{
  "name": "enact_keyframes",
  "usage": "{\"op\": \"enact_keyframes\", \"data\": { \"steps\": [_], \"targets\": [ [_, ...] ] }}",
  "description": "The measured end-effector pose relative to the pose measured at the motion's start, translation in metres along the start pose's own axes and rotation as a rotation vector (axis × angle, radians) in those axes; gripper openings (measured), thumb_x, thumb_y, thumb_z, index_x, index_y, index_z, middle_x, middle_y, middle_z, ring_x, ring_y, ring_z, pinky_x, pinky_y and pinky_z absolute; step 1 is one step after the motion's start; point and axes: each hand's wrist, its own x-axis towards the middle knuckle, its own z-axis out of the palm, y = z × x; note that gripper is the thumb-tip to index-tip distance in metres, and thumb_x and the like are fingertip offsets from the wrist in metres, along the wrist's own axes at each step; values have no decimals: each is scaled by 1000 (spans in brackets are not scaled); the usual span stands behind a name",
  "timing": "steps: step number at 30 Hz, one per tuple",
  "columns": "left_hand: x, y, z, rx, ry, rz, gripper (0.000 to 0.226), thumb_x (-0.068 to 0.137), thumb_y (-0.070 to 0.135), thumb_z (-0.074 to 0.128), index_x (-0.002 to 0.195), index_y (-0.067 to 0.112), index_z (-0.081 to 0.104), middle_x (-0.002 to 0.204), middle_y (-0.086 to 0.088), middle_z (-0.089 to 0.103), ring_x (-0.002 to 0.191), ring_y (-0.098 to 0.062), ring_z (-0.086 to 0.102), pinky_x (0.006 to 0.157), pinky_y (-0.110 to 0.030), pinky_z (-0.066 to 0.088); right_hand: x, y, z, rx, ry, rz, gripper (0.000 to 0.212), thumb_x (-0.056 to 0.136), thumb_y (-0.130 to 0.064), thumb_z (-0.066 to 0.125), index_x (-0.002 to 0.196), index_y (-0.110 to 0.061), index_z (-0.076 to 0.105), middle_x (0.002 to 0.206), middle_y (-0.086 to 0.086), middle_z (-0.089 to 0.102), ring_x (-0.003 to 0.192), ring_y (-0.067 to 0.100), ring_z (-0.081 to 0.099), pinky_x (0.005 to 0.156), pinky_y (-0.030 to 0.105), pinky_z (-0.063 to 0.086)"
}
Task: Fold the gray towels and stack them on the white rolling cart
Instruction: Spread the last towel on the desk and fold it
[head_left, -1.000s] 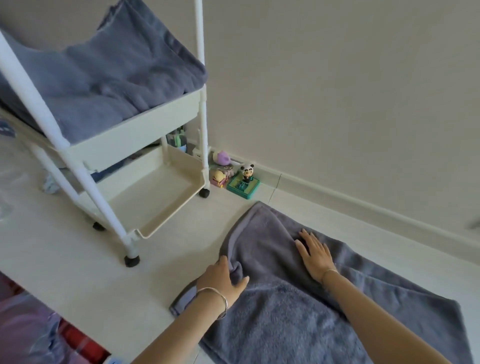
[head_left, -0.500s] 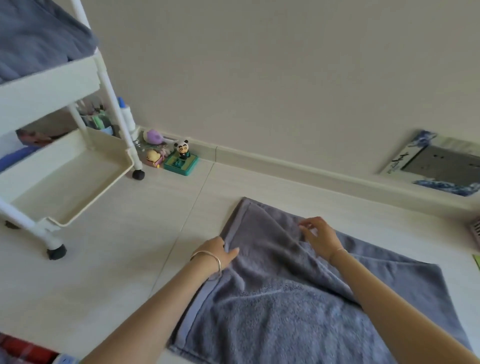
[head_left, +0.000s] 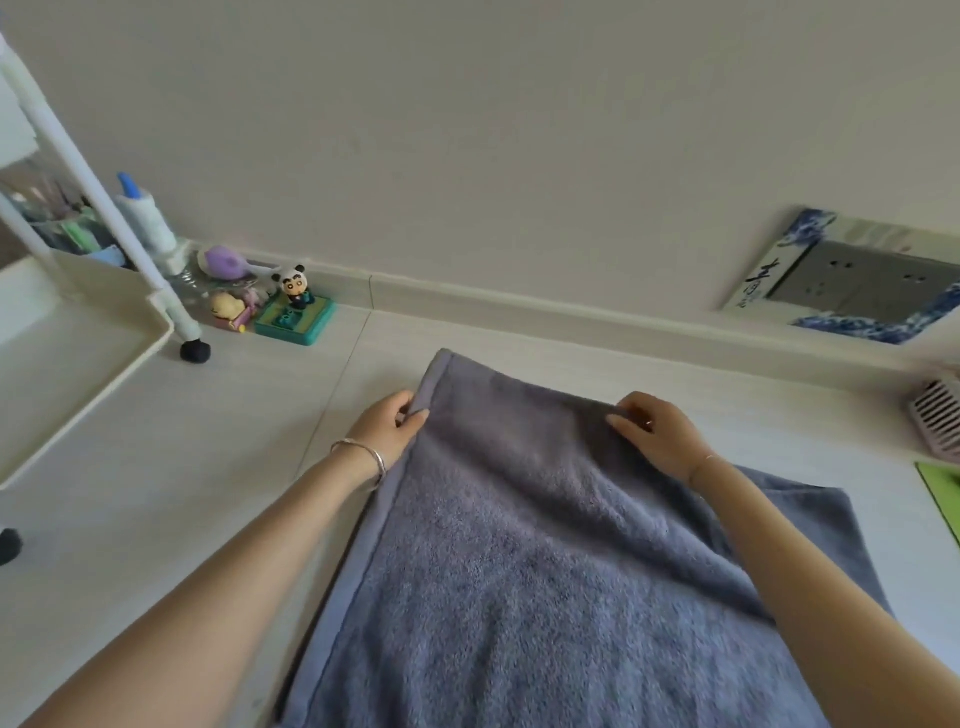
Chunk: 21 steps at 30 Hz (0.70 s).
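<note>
Pale tiled floor (head_left: 156, 467), gray towel (head_left: 519, 571) spread before you, your left hand (head_left: 387, 426) pinching its hem, your right hand (head_left: 654, 428) pinching a fold, white rolling cart (head_left: 88, 332) left.

A gray towel (head_left: 545, 571) lies spread on the pale floor (head_left: 208, 467). The left hand (head_left: 392, 428), with a silver bracelet (head_left: 363, 452) at the wrist, pinches the towel's left hem near its far corner. The right hand (head_left: 657, 434) pinches a raised fold at the towel's far edge. To the left of the towel, well apart, stands the white rolling cart (head_left: 104, 405) on a black wheel (head_left: 195, 352). Beyond the towel's far left corner a small panda figurine (head_left: 295, 283) stands on a green base by the wall. Beyond the towel's far right side, a gray wall socket (head_left: 857, 283) sits in a blue patterned frame.
</note>
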Motion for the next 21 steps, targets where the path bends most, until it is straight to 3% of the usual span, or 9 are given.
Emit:
{"op": "enact_keyframes", "data": {
  "steps": [3, 8, 11, 15, 18, 21],
  "targets": [
    [9, -7, 13, 146, -12, -91, 19, 95, 19, 49, 80, 10, 42, 74, -9, 49, 71, -24, 46, 59, -31, 29, 15, 14, 34, -139, -15, 135, 11, 96, -25, 50, 97, -16, 57, 93, 7, 66, 82, 23, 54, 74, 30, 42],
    [15, -6, 17, 245, -5, -119, 19, 94, 20, 52, 81, 10, 42, 79, -10, 52, 73, -27, 49, 62, -31, 33, 24, 9, 52, -247, 46, 252, 16, 97, -31, 47, 97, -16, 52, 91, 10, 66, 78, 28, 55, 67, 33, 45],
    [5, -11, 16, 90, 27, -135, 17, 91, 23, 58, 96, 8, 51, 92, -8, 61, 84, -28, 58, 72, -33, 44, 13, -1, 53, -268, 134, 190, 19, 95, -30, 51, 107, -15, 53, 109, 8, 60, 99, 28, 54, 88, 38, 40],
    [-34, -25, 10, -53, -35, -211, 27, 85, 30, 67, 102, 12, 54, 95, -1, 63, 90, -20, 60, 82, -31, 48, -29, -34, 74, -220, 239, 23, 26, 90, -27, 57, 112, -13, 56, 117, 5, 54, 111, 27, 49, 100, 37, 32],
    [-65, -40, 1, -77, -63, -247, 27, 81, 25, 72, 100, 8, 63, 89, -4, 66, 86, -20, 64, 71, -23, 49, -68, -62, 106, -88, 229, -55, 22, 87, -20, 63, 108, -14, 59, 122, 3, 54, 117, 26, 48, 104, 38, 32],
    [-93, -50, -15, -185, -118, -284, 18, 80, 15, 73, 94, 8, 65, 81, -4, 66, 74, -17, 62, 52, -17, 51, -101, -87, 134, 79, 216, 41, 23, 87, -16, 63, 110, -15, 58, 130, 0, 50, 131, 24, 37, 110, 39, 28]
  ]
}}
